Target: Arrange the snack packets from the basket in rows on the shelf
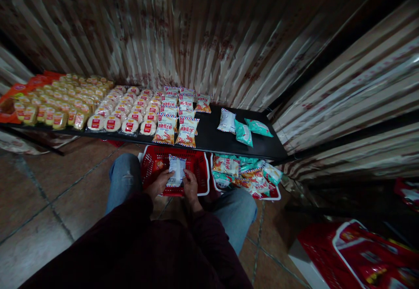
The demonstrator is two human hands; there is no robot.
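Observation:
A white snack bag (177,170), its back seam facing up, is held between my two hands over a red basket (203,173). My left hand (160,182) grips the bag's left edge. On the opposite edge, the fingers of my right hand (190,185) pinch the bag. An orange-printed snack packet (159,165) shows inside the basket, left of the bag. Beyond the basket, upright snack bags (165,128) stand in rows on a black shelf (209,128).
Wrapped round cakes (129,125) and small yellow-wrapped cakes (59,120) line the shelf's left. Green snack bags (242,132) lie at its right. A second basket (275,195) holds mixed snack bags. Red packages (366,258) lie at lower right. A striped curtain (137,31) hangs behind.

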